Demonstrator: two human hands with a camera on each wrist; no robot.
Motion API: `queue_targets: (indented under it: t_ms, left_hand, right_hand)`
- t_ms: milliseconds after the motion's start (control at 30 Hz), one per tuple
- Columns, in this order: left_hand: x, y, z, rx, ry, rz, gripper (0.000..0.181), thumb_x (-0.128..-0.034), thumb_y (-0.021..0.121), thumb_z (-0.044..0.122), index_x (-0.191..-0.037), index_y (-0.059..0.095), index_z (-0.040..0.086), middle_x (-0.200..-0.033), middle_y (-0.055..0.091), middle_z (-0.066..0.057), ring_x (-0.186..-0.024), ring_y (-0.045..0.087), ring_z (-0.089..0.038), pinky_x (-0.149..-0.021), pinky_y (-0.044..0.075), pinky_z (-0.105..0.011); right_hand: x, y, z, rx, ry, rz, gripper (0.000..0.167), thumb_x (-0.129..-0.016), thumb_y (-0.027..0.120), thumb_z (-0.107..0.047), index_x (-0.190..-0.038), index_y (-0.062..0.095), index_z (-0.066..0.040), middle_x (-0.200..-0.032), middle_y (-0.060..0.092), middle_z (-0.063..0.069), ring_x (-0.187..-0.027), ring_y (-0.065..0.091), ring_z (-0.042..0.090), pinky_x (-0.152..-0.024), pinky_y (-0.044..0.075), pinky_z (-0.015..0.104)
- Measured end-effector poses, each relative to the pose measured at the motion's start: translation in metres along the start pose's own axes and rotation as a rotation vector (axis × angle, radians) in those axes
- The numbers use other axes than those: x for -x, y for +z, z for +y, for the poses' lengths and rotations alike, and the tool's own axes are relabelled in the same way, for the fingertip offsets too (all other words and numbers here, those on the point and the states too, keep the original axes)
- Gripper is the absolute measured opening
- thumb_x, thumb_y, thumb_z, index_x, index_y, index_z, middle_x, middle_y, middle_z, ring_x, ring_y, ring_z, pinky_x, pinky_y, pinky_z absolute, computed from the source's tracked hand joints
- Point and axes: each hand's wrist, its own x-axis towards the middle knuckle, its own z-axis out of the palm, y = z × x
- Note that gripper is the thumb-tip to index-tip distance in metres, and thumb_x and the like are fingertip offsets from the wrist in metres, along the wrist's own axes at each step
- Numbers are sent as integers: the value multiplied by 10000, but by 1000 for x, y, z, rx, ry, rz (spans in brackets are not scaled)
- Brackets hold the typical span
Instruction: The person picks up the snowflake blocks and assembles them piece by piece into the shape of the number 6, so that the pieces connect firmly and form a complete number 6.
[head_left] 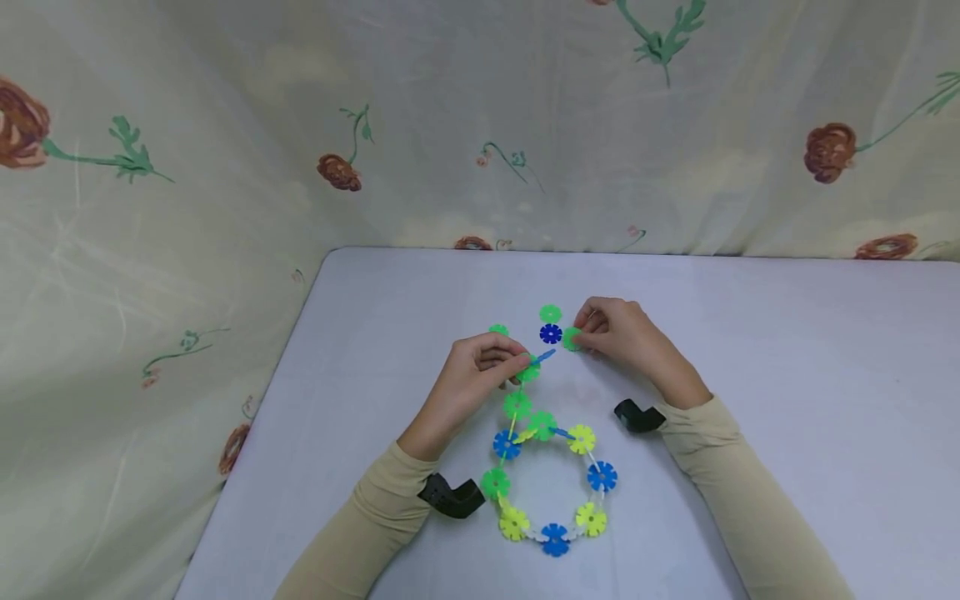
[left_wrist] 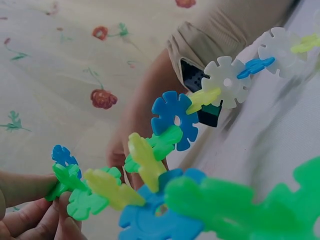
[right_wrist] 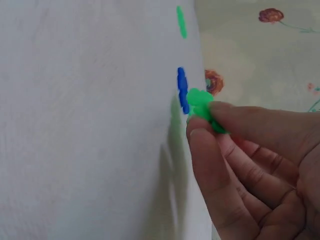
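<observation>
My left hand (head_left: 480, 367) pinches a green notched disc (head_left: 529, 368) at the upper end of a linked chain. A blue disc (left_wrist: 64, 156) is slotted into that one and points toward the right hand. From there the chain runs down through a green disc (head_left: 517, 405) and a blue disc (head_left: 506, 445) into a ring of green, yellow, blue and whitish discs. Thumb and fingertips of my right hand (head_left: 618, 333) grip a loose green disc (right_wrist: 200, 104). Close beside it lies a dark blue disc (head_left: 551, 334), with another green disc (head_left: 551, 313) behind.
Partly behind the left hand shows one more green disc (head_left: 498, 330). The ring's near side has a blue disc (head_left: 555, 540). Black wrist cameras (head_left: 452, 497) sit at both sleeves. A flowered curtain (head_left: 420, 100) hangs beyond the white table (head_left: 825, 375), along its back and left edges.
</observation>
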Motion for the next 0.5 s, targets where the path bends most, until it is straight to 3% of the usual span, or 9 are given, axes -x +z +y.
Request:
queue_targets:
  t_ms: [233, 500]
  left_hand:
    - [0, 0, 0, 25, -19, 3, 177, -1004, 697, 186, -1083, 721, 30, -968, 736, -112, -812, 687, -152, -803, 602, -386]
    - [0, 1, 0, 28, -22, 3, 169, -1006, 691, 168, -1086, 717, 21, -984, 738, -129, -809, 688, -147, -803, 606, -382]
  right_hand:
    - [15, -8, -9, -251, -26, -16, 218, -946, 767, -183, -1094, 719, -30, -956, 792, 162, -825, 775, 282, -741, 653, 337]
    - [34, -13, -19, -380, -78, -23, 266, -957, 761, -223, -1137, 741, -28, -943, 807, 63, -871, 783, 312, -782, 656, 403]
